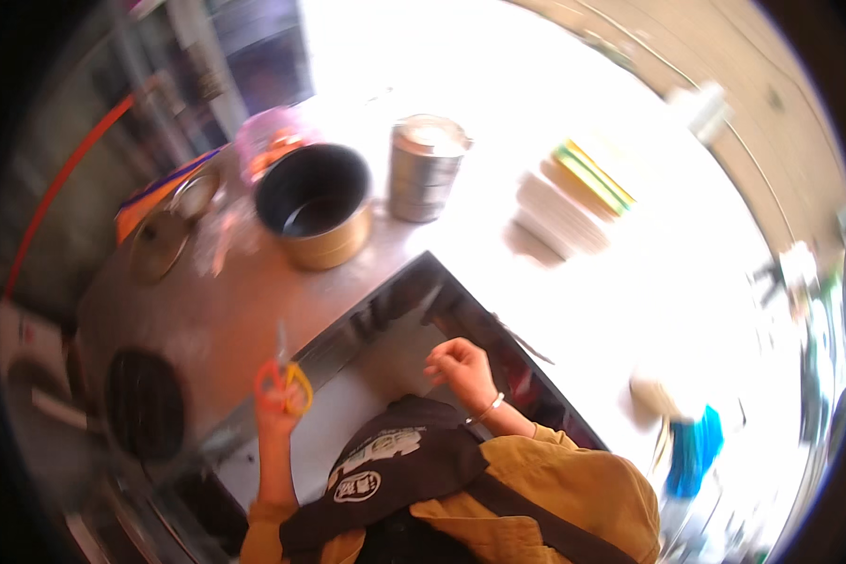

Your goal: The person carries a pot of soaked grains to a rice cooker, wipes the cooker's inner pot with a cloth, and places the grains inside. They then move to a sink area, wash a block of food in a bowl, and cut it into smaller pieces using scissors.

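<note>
My left hand [278,414] grips a pair of scissors [299,389] by its red and yellow handles, blades pointing away from me over the near edge of the metal counter [247,310]. My right hand [462,370] is raised in front of my apron [388,451], its fingers loosely curled with nothing visible in them. It hovers near the inner corner of the counter, apart from its dark edge. A pot [324,247] with a black inside and tan outside stands beyond my left hand. Beside the pot is a metal can [424,176].
A pink plastic bag [257,134] with orange items sits behind the pot. A round lid [158,247] and crumpled clear plastic [218,243] lie to its left. A black round object [144,403] is at the left end. Blurred stacked packs [564,211] and a blue item [694,451] are at the right.
</note>
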`<state>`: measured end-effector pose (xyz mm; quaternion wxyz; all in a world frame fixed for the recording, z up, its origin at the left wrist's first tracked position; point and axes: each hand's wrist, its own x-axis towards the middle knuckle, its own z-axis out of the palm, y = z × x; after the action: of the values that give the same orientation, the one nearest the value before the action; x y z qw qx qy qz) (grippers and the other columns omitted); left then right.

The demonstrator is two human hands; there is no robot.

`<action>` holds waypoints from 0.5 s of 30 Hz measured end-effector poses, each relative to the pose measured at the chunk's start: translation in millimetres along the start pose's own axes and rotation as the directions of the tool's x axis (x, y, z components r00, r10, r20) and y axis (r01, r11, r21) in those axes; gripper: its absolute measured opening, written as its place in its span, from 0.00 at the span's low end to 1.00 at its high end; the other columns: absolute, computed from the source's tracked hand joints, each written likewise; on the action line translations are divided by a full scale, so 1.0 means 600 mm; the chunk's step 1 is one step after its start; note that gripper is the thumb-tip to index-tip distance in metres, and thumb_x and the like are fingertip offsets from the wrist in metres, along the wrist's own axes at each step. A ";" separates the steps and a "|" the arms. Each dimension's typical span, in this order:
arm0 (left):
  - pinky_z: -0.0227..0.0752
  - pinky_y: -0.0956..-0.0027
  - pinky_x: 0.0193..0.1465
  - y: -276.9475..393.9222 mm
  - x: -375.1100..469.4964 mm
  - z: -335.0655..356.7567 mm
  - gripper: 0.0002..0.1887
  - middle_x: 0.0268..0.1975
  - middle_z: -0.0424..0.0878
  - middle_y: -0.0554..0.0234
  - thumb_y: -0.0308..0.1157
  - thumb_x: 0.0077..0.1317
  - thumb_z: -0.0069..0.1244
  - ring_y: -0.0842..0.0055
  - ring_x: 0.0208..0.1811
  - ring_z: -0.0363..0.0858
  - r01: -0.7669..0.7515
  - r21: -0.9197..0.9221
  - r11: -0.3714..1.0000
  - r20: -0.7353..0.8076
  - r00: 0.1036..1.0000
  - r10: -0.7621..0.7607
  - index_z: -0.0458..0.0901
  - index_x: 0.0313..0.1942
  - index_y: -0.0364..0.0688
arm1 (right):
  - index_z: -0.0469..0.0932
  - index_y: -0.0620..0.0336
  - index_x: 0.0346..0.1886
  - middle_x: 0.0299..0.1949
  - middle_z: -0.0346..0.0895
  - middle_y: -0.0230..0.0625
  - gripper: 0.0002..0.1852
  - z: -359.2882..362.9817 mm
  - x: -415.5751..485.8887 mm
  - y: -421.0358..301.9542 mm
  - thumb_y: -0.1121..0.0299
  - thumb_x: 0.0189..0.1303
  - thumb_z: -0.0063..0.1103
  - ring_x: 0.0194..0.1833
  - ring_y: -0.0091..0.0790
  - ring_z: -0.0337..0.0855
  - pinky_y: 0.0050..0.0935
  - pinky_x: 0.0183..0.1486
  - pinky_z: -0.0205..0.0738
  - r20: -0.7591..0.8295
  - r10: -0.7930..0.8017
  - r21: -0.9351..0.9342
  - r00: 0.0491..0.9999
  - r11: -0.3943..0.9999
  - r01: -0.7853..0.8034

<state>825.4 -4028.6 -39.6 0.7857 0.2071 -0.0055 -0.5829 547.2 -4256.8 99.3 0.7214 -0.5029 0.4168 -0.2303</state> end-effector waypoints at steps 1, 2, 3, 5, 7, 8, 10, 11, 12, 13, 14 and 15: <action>0.61 0.75 0.24 -0.007 -0.021 0.025 0.35 0.28 0.70 0.65 0.25 0.48 0.55 0.75 0.23 0.67 0.041 -0.004 0.999 0.029 0.999 -0.040 0.70 0.60 0.43 | 0.74 0.64 0.35 0.34 0.79 0.37 0.02 -0.004 -0.021 0.007 0.77 0.61 0.55 0.33 0.28 0.83 0.23 0.33 0.79 -0.040 0.044 0.050 0.998 0.998 -0.042; 0.60 0.75 0.24 -0.014 -0.057 0.049 0.38 0.27 0.69 0.65 0.24 0.45 0.54 0.75 0.23 0.67 0.050 -0.027 0.998 0.077 0.996 -0.048 0.68 0.62 0.42 | 0.74 0.63 0.36 0.33 0.79 0.35 0.03 -0.007 -0.046 0.013 0.76 0.61 0.56 0.32 0.25 0.82 0.22 0.31 0.78 -0.075 0.038 0.091 0.996 0.995 -0.031; 0.59 0.75 0.25 -0.025 -0.077 0.067 0.39 0.27 0.69 0.66 0.24 0.45 0.52 0.75 0.23 0.65 0.067 -0.022 0.998 0.058 0.996 -0.066 0.66 0.63 0.42 | 0.74 0.63 0.38 0.32 0.79 0.33 0.04 -0.011 -0.061 0.018 0.75 0.61 0.57 0.30 0.23 0.82 0.20 0.29 0.77 -0.124 0.064 0.112 0.990 0.992 -0.050; 0.58 0.75 0.25 -0.040 -0.105 0.086 0.40 0.27 0.68 0.67 0.24 0.46 0.51 0.76 0.23 0.64 0.102 -0.042 0.994 0.065 0.993 -0.099 0.63 0.65 0.41 | 0.75 0.63 0.38 0.32 0.79 0.31 0.05 -0.017 -0.087 0.023 0.74 0.61 0.59 0.30 0.21 0.81 0.20 0.29 0.76 -0.144 -0.029 0.160 0.989 0.986 0.052; 0.58 0.75 0.26 -0.044 -0.112 0.079 0.40 0.26 0.68 0.67 0.24 0.49 0.52 0.76 0.24 0.65 0.152 -0.037 0.988 0.077 0.986 -0.149 0.61 0.66 0.39 | 0.76 0.63 0.39 0.32 0.79 0.31 0.06 -0.022 -0.106 0.021 0.73 0.61 0.60 0.29 0.21 0.80 0.19 0.29 0.76 -0.183 -0.096 0.164 0.978 0.978 0.127; 0.58 0.74 0.25 -0.046 -0.109 0.067 0.38 0.25 0.67 0.67 0.25 0.51 0.52 0.76 0.23 0.65 0.219 -0.054 0.974 0.065 0.974 -0.215 0.60 0.66 0.39 | 0.76 0.63 0.40 0.33 0.79 0.31 0.07 -0.029 -0.119 0.019 0.73 0.61 0.61 0.30 0.21 0.80 0.19 0.30 0.76 -0.201 -0.122 0.151 0.972 0.976 0.154; 0.58 0.73 0.23 -0.055 -0.094 0.032 0.36 0.23 0.67 0.66 0.25 0.55 0.52 0.76 0.20 0.64 0.271 -0.098 0.957 0.061 0.962 -0.266 0.59 0.66 0.39 | 0.79 0.62 0.38 0.29 0.79 0.28 0.07 -0.040 -0.138 0.010 0.71 0.61 0.64 0.24 0.17 0.76 0.17 0.25 0.72 -0.313 -0.204 0.038 0.928 0.973 0.227; 0.59 0.73 0.23 -0.063 -0.083 0.014 0.35 0.23 0.68 0.66 0.25 0.55 0.52 0.76 0.20 0.65 0.275 0.192 0.942 0.082 0.952 -0.295 0.60 0.65 0.39 | 0.79 0.62 0.37 0.27 0.78 0.27 0.06 -0.052 -0.144 0.001 0.70 0.60 0.64 0.22 0.16 0.75 0.17 0.23 0.70 -0.363 -0.221 -0.019 0.905 0.973 0.230; 0.59 0.74 0.24 -0.071 -0.069 -0.001 0.34 0.24 0.69 0.65 0.24 0.55 0.52 0.76 0.20 0.66 0.224 0.461 0.859 0.074 0.955 -0.288 0.61 0.64 0.38 | 0.80 0.62 0.36 0.25 0.78 0.26 0.06 -0.069 -0.149 -0.010 0.70 0.60 0.64 0.20 0.16 0.73 0.17 0.22 0.68 -0.398 -0.236 -0.074 0.886 0.971 0.225; 0.60 0.74 0.24 -0.076 -0.055 -0.011 0.33 0.24 0.69 0.65 0.24 0.54 0.52 0.77 0.21 0.67 0.153 0.695 0.702 0.067 0.959 -0.276 0.62 0.63 0.38 | 0.80 0.62 0.34 0.24 0.77 0.25 0.06 -0.087 -0.151 -0.023 0.69 0.60 0.64 0.18 0.15 0.72 0.16 0.20 0.66 -0.430 -0.249 -0.123 0.868 0.968 0.217; 0.61 0.74 0.24 -0.080 -0.043 -0.014 0.32 0.24 0.70 0.65 0.24 0.54 0.52 0.77 0.21 0.68 0.072 0.873 0.482 0.063 0.964 -0.259 0.63 0.62 0.38 | 0.80 0.61 0.31 0.20 0.75 0.24 0.07 -0.113 -0.148 -0.039 0.67 0.60 0.65 0.16 0.15 0.70 0.16 0.18 0.63 -0.447 -0.318 -0.188 0.836 0.947 0.259; 0.62 0.75 0.24 -0.084 -0.031 -0.008 0.31 0.24 0.71 0.65 0.23 0.53 0.52 0.77 0.21 0.68 -0.014 0.977 0.215 0.067 0.969 -0.239 0.65 0.61 0.38 | 0.80 0.62 0.31 0.19 0.75 0.25 0.09 -0.145 -0.141 -0.058 0.66 0.60 0.65 0.16 0.16 0.70 0.17 0.17 0.63 -0.503 -0.240 -0.221 0.830 0.964 0.145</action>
<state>774.6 -4021.8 -56.1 0.4352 0.5901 -0.4319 -0.5252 431.6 -4252.9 150.1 0.5062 -0.5209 0.5636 -0.3934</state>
